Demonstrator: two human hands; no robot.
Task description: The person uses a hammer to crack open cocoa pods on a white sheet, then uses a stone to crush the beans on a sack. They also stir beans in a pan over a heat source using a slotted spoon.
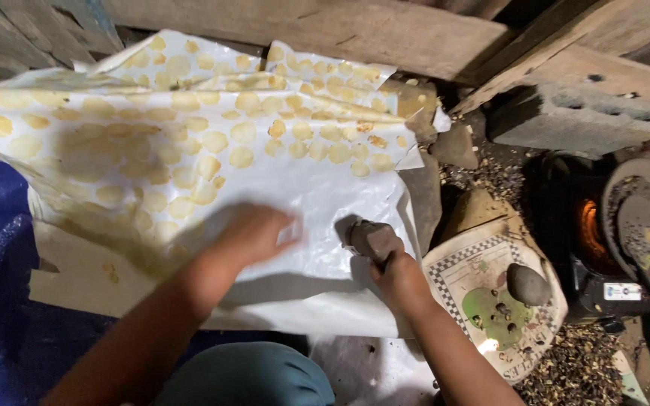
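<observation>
I saw the white sheet (pixel 317 203) largely covered with pale flattened discs (pixel 241 156); its near edge lay bare. My right hand (pixel 394 277) gripped a stone (pixel 372 239) on that bare edge; my left hand (pixel 253 234), blurred, seemingly lay flat beside it. No container showed contents.

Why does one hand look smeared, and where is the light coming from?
Head view: the left hand is motion-blurred over the white sheet, while the right hand gripping a stone looks sharper. Light falls brightly on the sheet; the edges are dim, with an orange glow in the stove.
</observation>
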